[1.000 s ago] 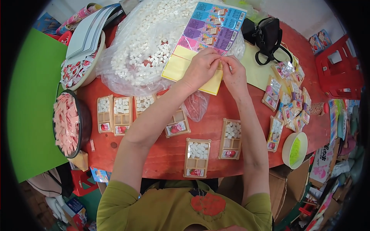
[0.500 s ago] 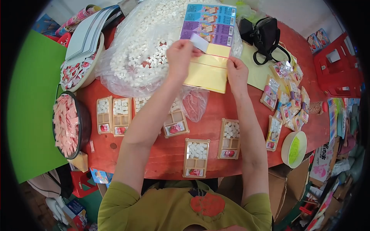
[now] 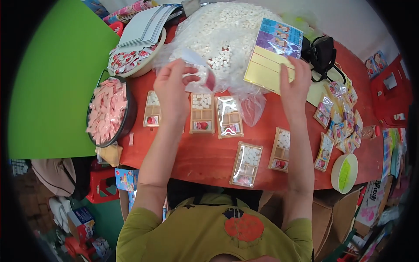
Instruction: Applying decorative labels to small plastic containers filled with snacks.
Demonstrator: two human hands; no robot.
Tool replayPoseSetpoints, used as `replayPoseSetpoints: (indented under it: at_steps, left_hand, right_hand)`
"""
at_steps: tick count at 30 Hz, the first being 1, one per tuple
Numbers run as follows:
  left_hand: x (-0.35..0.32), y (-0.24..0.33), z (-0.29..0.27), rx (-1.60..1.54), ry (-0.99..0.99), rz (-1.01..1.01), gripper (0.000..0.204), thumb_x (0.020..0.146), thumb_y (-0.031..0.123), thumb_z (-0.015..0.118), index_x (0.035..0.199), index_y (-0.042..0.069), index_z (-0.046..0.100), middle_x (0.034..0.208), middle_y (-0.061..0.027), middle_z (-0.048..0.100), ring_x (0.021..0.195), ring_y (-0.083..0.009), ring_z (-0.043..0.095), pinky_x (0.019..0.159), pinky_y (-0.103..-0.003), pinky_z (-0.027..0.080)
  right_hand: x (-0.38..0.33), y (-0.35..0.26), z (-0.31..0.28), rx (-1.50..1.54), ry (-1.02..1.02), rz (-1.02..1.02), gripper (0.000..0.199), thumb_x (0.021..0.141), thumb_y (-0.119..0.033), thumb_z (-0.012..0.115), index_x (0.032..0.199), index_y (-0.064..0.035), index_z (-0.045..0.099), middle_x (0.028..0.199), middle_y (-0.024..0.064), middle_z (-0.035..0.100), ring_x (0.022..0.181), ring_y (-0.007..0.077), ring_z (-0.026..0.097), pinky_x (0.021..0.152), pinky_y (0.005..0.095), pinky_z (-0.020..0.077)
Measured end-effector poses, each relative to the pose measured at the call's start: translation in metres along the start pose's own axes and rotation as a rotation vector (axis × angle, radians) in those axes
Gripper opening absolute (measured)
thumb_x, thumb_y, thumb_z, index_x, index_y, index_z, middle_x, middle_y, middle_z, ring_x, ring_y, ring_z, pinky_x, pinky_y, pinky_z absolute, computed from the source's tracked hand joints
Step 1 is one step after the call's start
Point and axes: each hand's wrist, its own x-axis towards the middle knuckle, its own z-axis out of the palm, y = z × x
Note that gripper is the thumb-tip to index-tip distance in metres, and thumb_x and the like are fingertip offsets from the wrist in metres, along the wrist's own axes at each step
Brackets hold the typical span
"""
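Note:
My left hand point(image 3: 173, 87) is raised over the table with a thin, curled sticker label point(image 3: 191, 56) at its fingertips; the label is blurred. Behind it lies a big clear bag of small white marshmallow-like pieces point(image 3: 227, 26). A sticker sheet point(image 3: 264, 65), blue and purple at its far end and bare yellow backing nearer me, rests against the bag. My right hand point(image 3: 297, 81) is over the sheet's right edge, thumb and fingers apart. Compartment trays with white pieces and a red packet stand below my hands: one tray point(image 3: 202, 114), another tray point(image 3: 230, 117), and a nearer tray point(image 3: 247, 164).
At left stand a black tub of pink packets point(image 3: 107, 111) and a basin point(image 3: 160, 43) with red-and-white packets under pale sheets. Sealed packs point(image 3: 345, 118) are piled at right, near a bowl of green stuff point(image 3: 345, 173). A black bag point(image 3: 323, 54) sits behind them.
The label has come off the sheet, and my left hand has drawn it leftward. My right fingers have loosened from the sheet, which now rests against the bag. The view has shifted.

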Motion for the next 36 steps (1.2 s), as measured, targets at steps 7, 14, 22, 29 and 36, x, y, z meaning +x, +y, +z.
replayPoseSetpoints:
  at_steps: [7,14,22,29,36]
  left_hand:
    - [-0.097,-0.001,0.031,0.232,-0.209,0.191,0.01,0.084,0.0,0.066,0.094,-0.001,0.07,0.11,-0.0093,0.065,0.098,-0.0179,0.063,0.084,-0.028,0.051]
    - [-0.147,0.014,0.027,0.379,-0.421,0.446,0.008,0.077,-0.001,0.068,0.085,0.0,0.068,0.106,-0.0094,0.066,0.099,-0.0189,0.064,0.088,-0.03,0.049]
    - [-0.213,-0.035,-0.044,0.708,-0.61,0.456,0.018,0.077,-0.004,0.065,0.095,0.001,0.067,0.101,-0.0082,0.068,0.093,-0.0211,0.064,0.081,-0.032,0.05]
    - [-0.237,-0.02,-0.061,0.069,-0.65,-0.695,0.029,0.089,0.012,0.062,0.116,0.002,0.062,0.099,-0.0036,0.066,0.09,-0.0104,0.061,0.071,-0.028,0.047]
    - [-0.218,-0.019,-0.064,0.3,-0.298,-0.812,0.021,0.091,0.019,0.069,0.1,0.0,0.068,0.084,-0.0043,0.068,0.072,-0.0072,0.061,0.056,-0.021,0.044]
  right_hand:
    - [-0.038,-0.146,-0.04,0.038,-0.051,-0.254,0.047,0.066,-0.009,0.077,0.108,-0.0091,0.058,0.101,0.0089,0.06,0.092,0.0271,0.058,0.079,0.0386,0.0392]
    - [-0.079,-0.112,-0.117,-0.071,-0.02,-0.248,0.025,0.076,0.004,0.07,0.097,-0.0064,0.063,0.09,0.0054,0.066,0.079,0.0219,0.063,0.07,0.0337,0.0457]
    - [-0.17,-0.083,-0.188,1.034,0.203,0.823,0.02,0.095,-0.002,0.059,0.115,-0.0059,0.061,0.104,0.0061,0.068,0.091,0.0127,0.064,0.073,0.0265,0.0539]
    - [-0.226,-0.125,-0.147,1.267,0.299,1.109,0.016,0.097,-0.004,0.057,0.113,-0.0055,0.059,0.114,0.0084,0.066,0.095,0.0158,0.066,0.079,0.0306,0.0574]
    - [-0.238,-0.131,-0.132,1.226,0.193,1.121,0.016,0.098,-0.009,0.058,0.113,-0.0035,0.058,0.101,0.0084,0.069,0.079,0.015,0.068,0.07,0.0283,0.0573]
